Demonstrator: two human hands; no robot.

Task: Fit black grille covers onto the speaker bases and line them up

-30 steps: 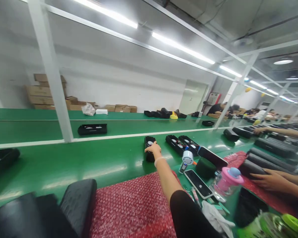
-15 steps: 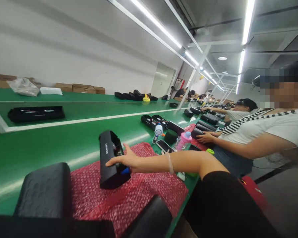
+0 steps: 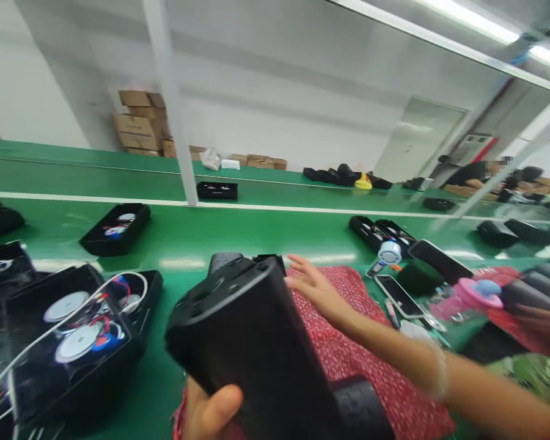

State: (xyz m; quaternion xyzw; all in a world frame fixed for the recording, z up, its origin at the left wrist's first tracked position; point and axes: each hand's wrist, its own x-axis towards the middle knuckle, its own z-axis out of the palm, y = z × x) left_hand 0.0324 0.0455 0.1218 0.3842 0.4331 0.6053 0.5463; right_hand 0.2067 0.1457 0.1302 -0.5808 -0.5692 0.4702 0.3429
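My left hand point(image 3: 211, 408) is closed round the lower part of a large black speaker housing point(image 3: 261, 342), which is tilted up close to the camera. Only the thumb and part of that hand show; the housing hides the other fingers. Over the far part of a red bubble-wrap sheet point(image 3: 343, 333), my right hand point(image 3: 314, 288) has its fingers stretched out and apart. Its fingertips are close to a dark open housing point(image 3: 272, 261), mostly hidden behind the near one; I cannot tell if they touch. Another black housing point(image 3: 362, 406) lies on the wrap.
At left, open housings point(image 3: 132, 330) show round white speaker cones point(image 3: 76, 342) and a loose white cable point(image 3: 68, 318). Another open housing point(image 3: 117, 229) lies farther back. A small fan point(image 3: 388, 253), a phone point(image 3: 401, 296) and a pink-lidded bottle point(image 3: 470, 296) stand or lie at right.
My view has swung left. My right hand has let go of the lettered housing it gripped. My left hand has come into view, holding a black speaker housing.
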